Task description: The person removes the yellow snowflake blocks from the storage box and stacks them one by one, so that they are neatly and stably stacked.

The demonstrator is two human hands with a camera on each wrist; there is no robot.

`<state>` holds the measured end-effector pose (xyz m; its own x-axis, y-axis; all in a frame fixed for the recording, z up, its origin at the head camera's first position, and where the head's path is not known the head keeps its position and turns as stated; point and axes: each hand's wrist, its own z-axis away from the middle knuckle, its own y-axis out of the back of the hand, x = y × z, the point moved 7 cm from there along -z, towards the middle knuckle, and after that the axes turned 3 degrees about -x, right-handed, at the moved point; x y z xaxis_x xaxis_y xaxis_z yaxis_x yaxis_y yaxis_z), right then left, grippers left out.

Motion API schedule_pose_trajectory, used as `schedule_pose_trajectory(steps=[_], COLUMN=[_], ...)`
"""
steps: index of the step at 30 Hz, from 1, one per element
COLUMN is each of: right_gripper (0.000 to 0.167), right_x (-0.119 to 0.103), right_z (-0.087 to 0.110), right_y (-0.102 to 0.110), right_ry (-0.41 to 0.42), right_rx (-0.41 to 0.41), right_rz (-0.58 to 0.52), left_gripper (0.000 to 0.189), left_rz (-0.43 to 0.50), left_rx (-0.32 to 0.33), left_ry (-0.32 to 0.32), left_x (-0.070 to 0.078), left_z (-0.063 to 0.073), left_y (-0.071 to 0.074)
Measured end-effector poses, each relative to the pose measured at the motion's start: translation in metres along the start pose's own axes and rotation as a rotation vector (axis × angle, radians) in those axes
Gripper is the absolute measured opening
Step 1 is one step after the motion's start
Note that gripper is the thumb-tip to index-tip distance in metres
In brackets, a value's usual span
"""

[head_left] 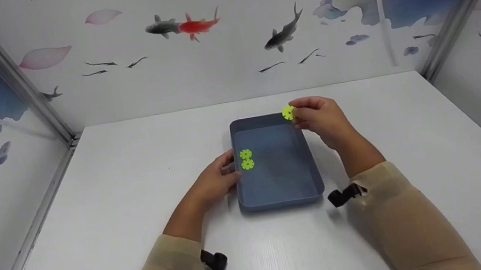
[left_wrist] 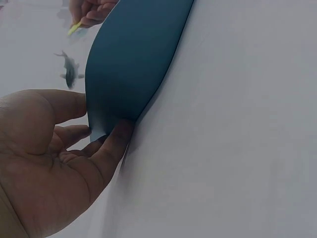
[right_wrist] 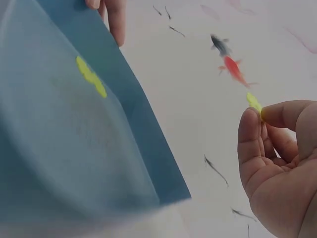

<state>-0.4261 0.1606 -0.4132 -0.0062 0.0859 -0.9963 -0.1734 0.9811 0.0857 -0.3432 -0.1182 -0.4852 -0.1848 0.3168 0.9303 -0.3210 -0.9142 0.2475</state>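
A blue-grey rectangular tray (head_left: pixel 281 181) lies on the white table. Two neon-yellow notched plastic discs (head_left: pixel 248 164) sit in it by its left wall, one right behind the other. My left hand (head_left: pixel 214 179) grips that left wall, the thumb at the rim and the fingers against the outside, as the left wrist view shows. Over the tray's far right corner, my right hand (head_left: pixel 322 120) pinches a third yellow notched disc (head_left: pixel 287 112) between thumb and fingertips. The right wrist view shows this disc (right_wrist: pixel 253 101) nearly edge-on, its lower part hidden by the fingers.
White panels printed with fish and petals (head_left: pixel 229 60) close off the back and both sides of the table (head_left: pixel 125 195). Metal posts stand at the back corners. Each sleeve carries a small black wrist camera (head_left: pixel 214 260).
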Motion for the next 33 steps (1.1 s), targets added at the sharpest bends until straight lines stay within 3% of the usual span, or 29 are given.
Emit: schedule_pose_trajectory(steps=[9, 18, 24, 33], right_gripper=[0.036, 0.036, 0.038, 0.036], right_x=[0.012, 0.027, 0.042, 0.067], right_z=[0.01, 0.013, 0.01, 0.007], right_y=[0.039, 0.078, 0.09, 0.104], right_ry=[-0.082, -0.104, -0.126, -0.23], right_rx=[0.067, 0.13, 0.149, 0.214], right_rz=[0.079, 0.061, -0.022, 0.008], left_gripper=[0.071, 0.071, 0.072, 0.072], left_rz=[-0.02, -0.056, -0.018, -0.008], left_rx=[0.0, 0.015, 0.007, 0.005], left_ry=[0.004, 0.015, -0.005, -0.018], left_x=[0.0, -0.003, -0.002, 0.0], left_z=[0.001, -0.001, -0.001, 0.0], left_y=[-0.001, -0.001, 0.0, 0.001])
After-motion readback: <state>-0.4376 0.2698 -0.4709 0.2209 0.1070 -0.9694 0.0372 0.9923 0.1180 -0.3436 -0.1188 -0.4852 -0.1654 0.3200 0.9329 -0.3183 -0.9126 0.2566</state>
